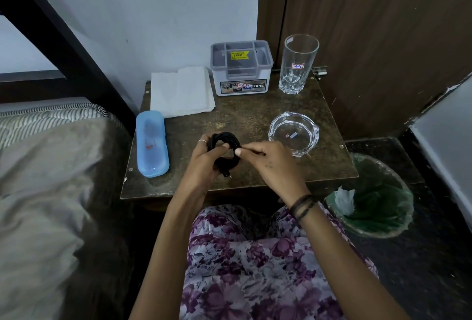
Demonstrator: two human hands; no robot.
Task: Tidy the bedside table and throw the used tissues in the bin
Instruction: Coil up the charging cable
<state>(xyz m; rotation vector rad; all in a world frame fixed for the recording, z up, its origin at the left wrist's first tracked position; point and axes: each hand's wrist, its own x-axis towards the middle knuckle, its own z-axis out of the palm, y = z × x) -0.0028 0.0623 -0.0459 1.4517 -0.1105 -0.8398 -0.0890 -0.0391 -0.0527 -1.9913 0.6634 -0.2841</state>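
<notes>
Gripping a coiled black cable (224, 149), the left hand (204, 160) is closed; the right hand (270, 161) apparently pinches it at 3 o'clock, above the bedside table (242, 115).

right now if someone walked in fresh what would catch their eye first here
Most likely the two hands at the front of the bedside table: the left hand holds a coiled black cable while the right hand pinches it. Next, the blue case along the table's left edge and the tall glass at the back right. On the floor to the right, a green-lined bin holds a crumpled tissue.
</notes>
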